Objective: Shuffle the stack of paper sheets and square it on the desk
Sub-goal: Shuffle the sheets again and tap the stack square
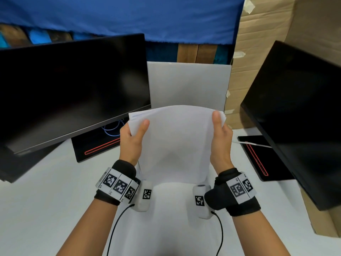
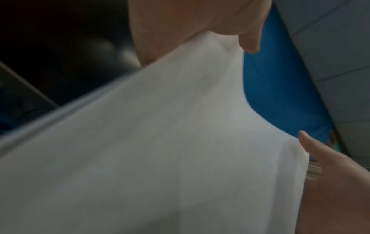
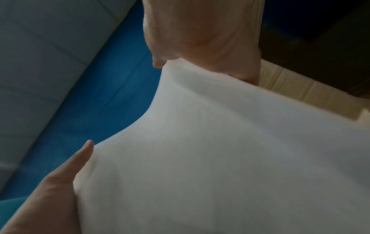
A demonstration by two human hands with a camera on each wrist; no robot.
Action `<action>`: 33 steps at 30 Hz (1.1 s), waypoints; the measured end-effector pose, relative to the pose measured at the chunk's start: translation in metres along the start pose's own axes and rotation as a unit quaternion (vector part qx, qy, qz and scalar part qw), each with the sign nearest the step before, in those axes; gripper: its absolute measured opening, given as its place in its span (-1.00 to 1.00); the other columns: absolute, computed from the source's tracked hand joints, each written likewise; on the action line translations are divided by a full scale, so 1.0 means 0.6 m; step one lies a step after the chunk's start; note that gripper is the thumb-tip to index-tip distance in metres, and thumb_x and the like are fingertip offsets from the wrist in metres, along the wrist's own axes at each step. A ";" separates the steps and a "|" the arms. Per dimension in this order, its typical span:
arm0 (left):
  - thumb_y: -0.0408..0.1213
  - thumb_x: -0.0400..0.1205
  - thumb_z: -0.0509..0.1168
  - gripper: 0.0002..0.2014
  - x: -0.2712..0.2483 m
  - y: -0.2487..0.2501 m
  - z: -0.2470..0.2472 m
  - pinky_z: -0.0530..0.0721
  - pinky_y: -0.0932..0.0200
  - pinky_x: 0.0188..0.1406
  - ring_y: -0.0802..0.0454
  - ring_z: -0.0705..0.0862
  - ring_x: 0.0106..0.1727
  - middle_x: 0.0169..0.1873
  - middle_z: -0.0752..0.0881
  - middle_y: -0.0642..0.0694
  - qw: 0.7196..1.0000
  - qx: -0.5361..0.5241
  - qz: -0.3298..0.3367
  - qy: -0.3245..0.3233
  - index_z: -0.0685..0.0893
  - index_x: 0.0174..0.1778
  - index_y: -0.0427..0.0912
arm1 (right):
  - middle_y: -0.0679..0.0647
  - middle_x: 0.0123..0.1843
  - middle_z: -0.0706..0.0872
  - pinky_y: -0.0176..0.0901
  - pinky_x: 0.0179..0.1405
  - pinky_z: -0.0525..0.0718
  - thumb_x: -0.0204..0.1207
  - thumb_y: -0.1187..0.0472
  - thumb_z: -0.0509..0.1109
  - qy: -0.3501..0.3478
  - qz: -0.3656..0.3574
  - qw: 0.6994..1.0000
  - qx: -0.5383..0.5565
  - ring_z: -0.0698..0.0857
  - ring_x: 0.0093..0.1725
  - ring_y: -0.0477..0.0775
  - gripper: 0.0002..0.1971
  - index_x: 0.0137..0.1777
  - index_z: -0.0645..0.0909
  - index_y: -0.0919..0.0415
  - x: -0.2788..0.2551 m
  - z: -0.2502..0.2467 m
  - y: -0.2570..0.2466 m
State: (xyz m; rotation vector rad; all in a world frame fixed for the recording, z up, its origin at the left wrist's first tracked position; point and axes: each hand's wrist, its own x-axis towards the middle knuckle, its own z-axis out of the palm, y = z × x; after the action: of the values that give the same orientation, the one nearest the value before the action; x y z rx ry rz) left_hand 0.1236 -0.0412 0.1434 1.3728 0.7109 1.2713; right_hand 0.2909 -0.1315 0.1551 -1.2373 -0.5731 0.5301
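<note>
While both hands hold it up off the white desk top (image 1: pixel 55 209), the stack of white paper sheets (image 1: pixel 175 141) stands nearly upright between them, its long axis running from the near bottom edge, just above the desk, up to the bowed far top edge. The left hand (image 1: pixel 132 143) pinches the left side near the top, thumb on the near face and the other digits hidden behind; the right hand (image 1: pixel 220 143) does the same on the right side. Both wrist views confirm a thumb pressed flat on the near face with the sheets clamped against the palm side, so each grip is narrow and holding paper, not spread wide.

At the top corners the sheet edges fan out slightly, so the stack looks unsquared. The bottom edge lies straight below both grips and toward the person, level with the wrists. That is the relation the next move turns on: squaring probably means dropping that lower edge onto the desk, with both hands equally near and loosening enough for sheets to slide.

A dark monitor (image 1: pixel 70 93) stands at the left and another dark screen (image 1: pixel 299 117) at the right, each close beside the stack.
</note>
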 end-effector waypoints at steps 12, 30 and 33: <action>-0.31 0.59 0.16 -0.77 0.015 0.040 0.037 0.55 0.52 -0.21 0.41 0.63 -0.21 -0.18 0.66 0.14 0.991 0.043 0.060 0.115 0.67 0.05 -0.24 | -0.02 -0.32 0.60 -0.21 -0.21 0.53 0.52 0.20 0.22 0.048 -0.022 0.999 -0.010 0.58 -0.27 -0.08 -0.79 -0.30 0.61 0.15 0.019 0.016 -0.020; -0.15 0.30 0.41 -0.82 -0.023 -0.024 -0.021 0.73 0.36 -0.23 0.26 0.77 -0.20 -0.30 0.83 0.24 0.996 0.001 -0.020 -0.082 0.69 -0.19 0.07 | -0.07 -0.20 0.73 -0.43 -0.30 0.73 0.38 0.37 0.47 -0.060 0.039 0.997 -0.009 0.76 -0.29 -0.24 -0.81 -0.20 0.62 0.05 -0.010 -0.039 0.033; -0.07 0.17 0.42 -0.72 -0.043 -0.059 -0.027 0.73 0.39 -0.30 0.28 0.77 -0.26 -0.35 0.83 0.26 0.996 0.003 -0.060 -0.062 0.68 -0.21 0.02 | -0.08 -0.17 0.74 -0.41 -0.27 0.73 0.36 0.35 0.50 -0.064 0.079 0.994 -0.043 0.73 -0.16 -0.08 -0.79 -0.20 0.62 0.01 -0.023 -0.051 0.060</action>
State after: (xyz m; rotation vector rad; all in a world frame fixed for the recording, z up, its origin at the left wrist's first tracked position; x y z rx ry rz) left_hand 0.1098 -0.0515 0.1000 1.3801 0.6995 1.0807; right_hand 0.2987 -0.1534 0.1121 -1.3441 -0.6138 0.7273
